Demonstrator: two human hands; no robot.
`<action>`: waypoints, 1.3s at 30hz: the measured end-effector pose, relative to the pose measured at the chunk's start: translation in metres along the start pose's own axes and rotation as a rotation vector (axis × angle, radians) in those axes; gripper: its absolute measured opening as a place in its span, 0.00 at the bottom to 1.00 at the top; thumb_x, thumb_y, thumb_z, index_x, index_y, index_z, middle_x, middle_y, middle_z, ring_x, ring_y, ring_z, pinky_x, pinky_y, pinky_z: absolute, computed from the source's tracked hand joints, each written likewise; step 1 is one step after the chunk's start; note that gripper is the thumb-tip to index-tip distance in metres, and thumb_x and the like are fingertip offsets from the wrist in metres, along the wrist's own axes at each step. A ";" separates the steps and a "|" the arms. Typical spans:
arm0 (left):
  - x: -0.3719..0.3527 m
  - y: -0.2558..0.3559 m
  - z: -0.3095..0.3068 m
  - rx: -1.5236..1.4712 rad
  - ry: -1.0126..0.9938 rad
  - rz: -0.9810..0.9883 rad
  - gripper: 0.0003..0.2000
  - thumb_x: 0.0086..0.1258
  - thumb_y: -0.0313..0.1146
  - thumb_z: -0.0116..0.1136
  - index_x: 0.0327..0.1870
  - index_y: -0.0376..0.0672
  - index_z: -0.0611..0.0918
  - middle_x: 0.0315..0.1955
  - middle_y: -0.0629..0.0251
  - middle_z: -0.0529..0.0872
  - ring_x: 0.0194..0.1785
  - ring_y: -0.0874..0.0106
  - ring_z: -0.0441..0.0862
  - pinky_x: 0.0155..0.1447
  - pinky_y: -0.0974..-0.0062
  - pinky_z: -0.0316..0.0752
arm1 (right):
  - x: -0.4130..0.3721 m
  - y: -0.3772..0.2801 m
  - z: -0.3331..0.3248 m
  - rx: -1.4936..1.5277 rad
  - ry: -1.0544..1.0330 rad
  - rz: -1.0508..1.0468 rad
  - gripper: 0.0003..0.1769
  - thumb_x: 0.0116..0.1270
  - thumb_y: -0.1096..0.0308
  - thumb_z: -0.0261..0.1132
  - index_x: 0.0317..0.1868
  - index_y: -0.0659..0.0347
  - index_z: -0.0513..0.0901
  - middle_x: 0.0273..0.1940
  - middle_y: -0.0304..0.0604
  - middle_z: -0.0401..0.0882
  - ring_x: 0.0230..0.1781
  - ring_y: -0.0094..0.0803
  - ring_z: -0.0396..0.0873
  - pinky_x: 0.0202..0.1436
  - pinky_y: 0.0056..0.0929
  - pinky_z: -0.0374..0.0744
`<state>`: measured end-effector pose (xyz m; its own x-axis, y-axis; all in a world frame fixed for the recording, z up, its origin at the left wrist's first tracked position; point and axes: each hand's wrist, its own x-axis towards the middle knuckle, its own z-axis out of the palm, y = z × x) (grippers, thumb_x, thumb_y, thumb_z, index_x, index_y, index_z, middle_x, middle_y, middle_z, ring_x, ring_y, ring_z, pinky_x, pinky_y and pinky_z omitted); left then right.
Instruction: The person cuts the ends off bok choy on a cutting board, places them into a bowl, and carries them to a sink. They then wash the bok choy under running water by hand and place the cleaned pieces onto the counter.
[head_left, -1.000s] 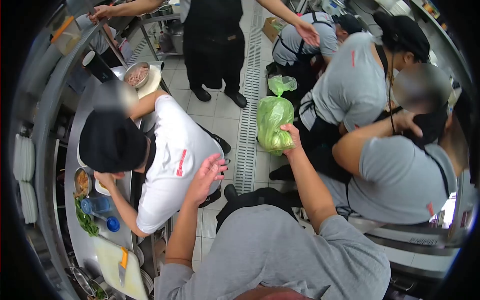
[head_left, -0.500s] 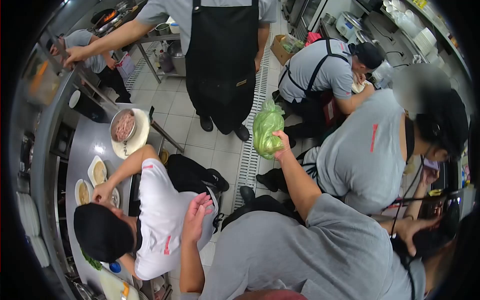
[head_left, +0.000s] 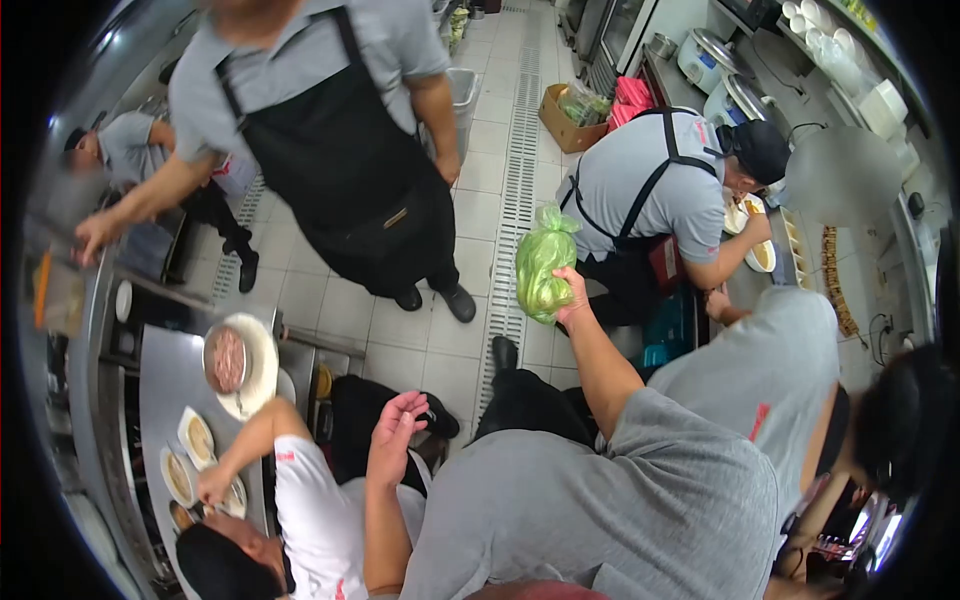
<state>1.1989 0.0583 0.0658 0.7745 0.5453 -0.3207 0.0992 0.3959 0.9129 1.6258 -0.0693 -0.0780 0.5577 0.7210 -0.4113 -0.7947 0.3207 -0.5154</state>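
Observation:
My right hand (head_left: 574,299) grips a knotted green plastic bag (head_left: 546,265) out in front of me. The bag looks full and rounded, but the green film hides what is inside. My left hand (head_left: 396,430) is raised at waist height, its fingers loosely bent and apart, with nothing in it. It is nearest to a person in a white shirt (head_left: 330,515), who bends over a steel counter on the left.
The steel counter (head_left: 160,350) bears a metal bowl of pinkish meat (head_left: 228,362) and oval dishes. A person in a black apron (head_left: 350,170) stands ahead-left beside a floor drain grate (head_left: 515,190). Co-workers lean over the right-hand counter near a cardboard box (head_left: 560,120).
I have moved forward along the aisle, still holding the green bag. The aproned person now appears closer and further left. The white-shirted person has shifted lower in view.

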 end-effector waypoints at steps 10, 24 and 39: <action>0.313 0.097 0.102 0.253 -0.263 -0.127 0.22 0.80 0.41 0.52 0.67 0.35 0.73 0.61 0.56 0.80 0.66 0.67 0.76 0.67 0.67 0.70 | 0.219 -0.125 0.002 0.095 0.024 0.082 0.29 0.51 0.65 0.71 0.55 0.63 0.79 0.46 0.49 0.84 0.45 0.46 0.84 0.54 0.50 0.84; 0.623 0.201 0.125 0.226 -0.064 0.034 0.22 0.82 0.43 0.48 0.65 0.36 0.74 0.61 0.56 0.80 0.65 0.66 0.77 0.64 0.69 0.72 | 0.511 -0.329 0.021 0.022 0.157 -0.062 0.26 0.52 0.64 0.69 0.52 0.62 0.78 0.43 0.46 0.83 0.41 0.42 0.84 0.48 0.44 0.85; 0.964 0.287 0.151 0.344 0.274 -0.060 0.23 0.82 0.46 0.47 0.65 0.36 0.74 0.60 0.56 0.81 0.64 0.65 0.78 0.64 0.67 0.73 | 0.826 -0.589 -0.134 -1.282 0.885 -0.386 0.40 0.41 0.60 0.78 0.57 0.63 0.76 0.47 0.53 0.82 0.51 0.53 0.82 0.55 0.51 0.80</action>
<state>2.0689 0.5858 0.0565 0.5709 0.7231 -0.3888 0.3772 0.1896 0.9065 2.5871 0.2551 -0.2148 0.9865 0.0118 -0.1633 -0.1181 -0.6397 -0.7595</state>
